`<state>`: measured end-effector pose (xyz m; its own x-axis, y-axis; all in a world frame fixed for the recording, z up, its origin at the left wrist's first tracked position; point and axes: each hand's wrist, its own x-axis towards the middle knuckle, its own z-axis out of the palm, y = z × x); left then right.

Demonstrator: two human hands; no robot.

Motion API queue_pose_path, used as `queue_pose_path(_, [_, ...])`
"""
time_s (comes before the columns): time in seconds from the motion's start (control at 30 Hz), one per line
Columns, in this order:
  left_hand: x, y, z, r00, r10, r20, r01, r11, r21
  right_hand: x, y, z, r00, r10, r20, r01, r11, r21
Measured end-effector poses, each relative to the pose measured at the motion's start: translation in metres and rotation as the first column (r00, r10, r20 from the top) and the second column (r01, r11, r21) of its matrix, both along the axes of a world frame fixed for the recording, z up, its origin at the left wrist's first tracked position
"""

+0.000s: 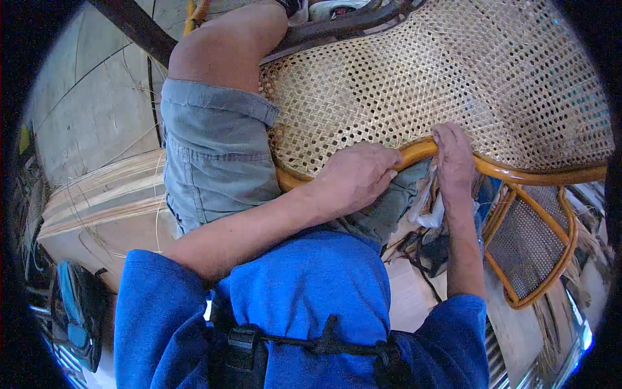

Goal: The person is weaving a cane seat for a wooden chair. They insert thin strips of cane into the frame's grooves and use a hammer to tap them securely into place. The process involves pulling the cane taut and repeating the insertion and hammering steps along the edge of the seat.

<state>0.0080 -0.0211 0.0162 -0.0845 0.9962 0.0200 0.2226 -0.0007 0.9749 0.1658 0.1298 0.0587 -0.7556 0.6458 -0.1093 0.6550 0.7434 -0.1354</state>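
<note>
A large woven cane panel (402, 71), pale with open holes, spreads over my lap and away from me. Its near edge is bordered by a curved, glossy orange-brown rattan frame (420, 151). My left hand (363, 174) is closed at this frame with its fingers curled, the back of the hand facing up. To its right, my right hand (453, 159) grips the same rim, fingertips bent over the top toward the weave. Between the two hands a short stretch of bare rattan shows. Whether either hand also pinches a thin strand is hidden.
A smaller rattan piece with a cane panel (528, 240) lies at the right. Pale strips lie across a wooden board (107, 201) on the left, beside loose strands. A dark and teal bag (81, 311) sits at lower left. A dark curved bar (343, 32) crosses beyond my knee.
</note>
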Motion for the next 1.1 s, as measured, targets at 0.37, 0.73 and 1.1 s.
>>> queue_pose_path(0.37, [0.001, 0.000, -0.002, 1.000, 0.013, -0.004, -0.013, 1.000, -0.006, 0.003, -0.001, 0.001, 0.999, 0.028, -0.039, -0.028, 1.000, -0.005])
queue_pose_path(0.73, [0.000, 0.003, 0.000, 0.998, -0.055, -0.019, 0.054, 0.996, -0.073, 0.000, 0.019, 0.002, 0.974, 0.193, 0.117, -0.194, 0.981, -0.004])
queue_pose_path(1.1, [0.000, 0.000, -0.005, 1.000, 0.007, 0.001, -0.007, 1.000, 0.006, -0.023, 0.027, 0.018, 0.889, 0.345, 0.303, -0.348, 0.936, -0.045])
